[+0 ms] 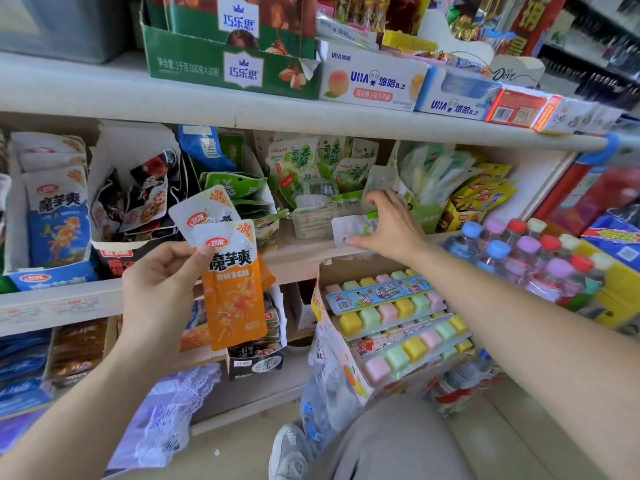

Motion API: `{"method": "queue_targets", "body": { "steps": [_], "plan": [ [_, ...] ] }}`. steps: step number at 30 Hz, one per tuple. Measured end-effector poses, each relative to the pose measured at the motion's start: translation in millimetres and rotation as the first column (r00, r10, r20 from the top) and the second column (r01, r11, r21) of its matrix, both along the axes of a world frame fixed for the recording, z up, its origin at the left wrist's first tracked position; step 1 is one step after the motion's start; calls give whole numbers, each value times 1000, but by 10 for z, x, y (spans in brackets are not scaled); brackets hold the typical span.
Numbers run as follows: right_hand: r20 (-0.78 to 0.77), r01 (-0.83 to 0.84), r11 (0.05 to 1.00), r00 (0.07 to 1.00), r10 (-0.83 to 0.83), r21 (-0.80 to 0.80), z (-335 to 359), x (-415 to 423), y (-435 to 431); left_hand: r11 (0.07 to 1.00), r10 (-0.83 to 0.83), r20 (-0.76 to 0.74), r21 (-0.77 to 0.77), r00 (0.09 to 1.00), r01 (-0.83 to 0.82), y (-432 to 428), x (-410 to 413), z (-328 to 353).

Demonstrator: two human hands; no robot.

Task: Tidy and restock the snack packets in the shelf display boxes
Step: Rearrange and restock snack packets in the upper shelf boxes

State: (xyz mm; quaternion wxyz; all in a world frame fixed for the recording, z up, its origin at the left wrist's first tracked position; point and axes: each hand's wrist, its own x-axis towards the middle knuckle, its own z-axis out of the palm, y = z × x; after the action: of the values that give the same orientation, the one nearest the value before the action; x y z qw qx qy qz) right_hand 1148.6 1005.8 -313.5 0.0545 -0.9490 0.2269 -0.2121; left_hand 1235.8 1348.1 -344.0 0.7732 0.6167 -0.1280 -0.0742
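Observation:
My left hand point(162, 289) is shut on two orange-and-white snack packets point(232, 289), held upright in front of the middle shelf. My right hand point(388, 223) reaches to the middle shelf, its fingers and thumb pinching a pale white-green packet point(349, 226) at the front of a green display box point(311, 220). Behind that box stand more green-and-white packets point(304, 161). At the far left a blue-and-white display box point(52, 275) holds blue packets of the same brand as the orange ones. A black box point(114, 261) of dark packets stands next to it.
Yellow packets point(481, 192) fill a box at the shelf's right. The top shelf carries a green carton point(221, 71) and white sweet boxes point(374, 81). Below my right arm a box of pastel jelly cubes point(391, 317) leans out; capped bottles point(540, 258) stand at right.

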Motion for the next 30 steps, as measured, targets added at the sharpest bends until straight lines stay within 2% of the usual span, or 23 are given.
{"method": "queue_targets", "body": {
  "steps": [3, 7, 9, 12, 16, 19, 22, 25, 27, 28, 30],
  "plan": [
    [-69, 179, 981, 982, -175, 68, -29, 15, 34, 1000, -4, 6, 3, 1000, 4, -8, -3, 5],
    [-1, 236, 964, 971, -238, 123, -102, 109, 162, 1000, -3, 9, 1, 1000, 3, -15, -13, 18],
    [67, 242, 959, 965, -254, 147, -122, 119, 193, 1000, -2, 7, -1, 1000, 2, -20, -14, 19],
    [290, 166, 970, 933, -214, 179, -152, 57, 191, 1000, -5, 20, 16, 1000, 5, -30, -4, 14],
    [542, 139, 978, 815, -203, 158, -188, -67, 181, 1000, -12, 14, 11, 1000, 12, -58, -5, -5],
    [666, 153, 973, 710, -228, 170, -41, -112, 249, 1000, -14, 6, 10, 1000, 14, -87, 1, -25],
    [774, 95, 984, 608, -179, 153, 180, -12, 369, 1000, -10, 6, 11, 1000, 10, -100, 0, -39],
    [840, 105, 988, 521, -152, 115, 315, 202, 465, 1000, -10, -16, -13, 1000, 10, -97, -19, -39],
    [836, 94, 991, 532, -134, 99, 346, 339, 547, 1000, -1, -16, -19, 1000, 1, -75, -14, -30],
    [804, 79, 993, 584, -115, 85, 338, 396, 582, 1000, 5, -11, -16, 1000, -5, -61, -9, -23],
    [635, 7, 995, 770, -67, 97, 267, 492, 621, 1000, 14, -11, -13, 1000, -14, -22, 20, -16]
  ]
}}
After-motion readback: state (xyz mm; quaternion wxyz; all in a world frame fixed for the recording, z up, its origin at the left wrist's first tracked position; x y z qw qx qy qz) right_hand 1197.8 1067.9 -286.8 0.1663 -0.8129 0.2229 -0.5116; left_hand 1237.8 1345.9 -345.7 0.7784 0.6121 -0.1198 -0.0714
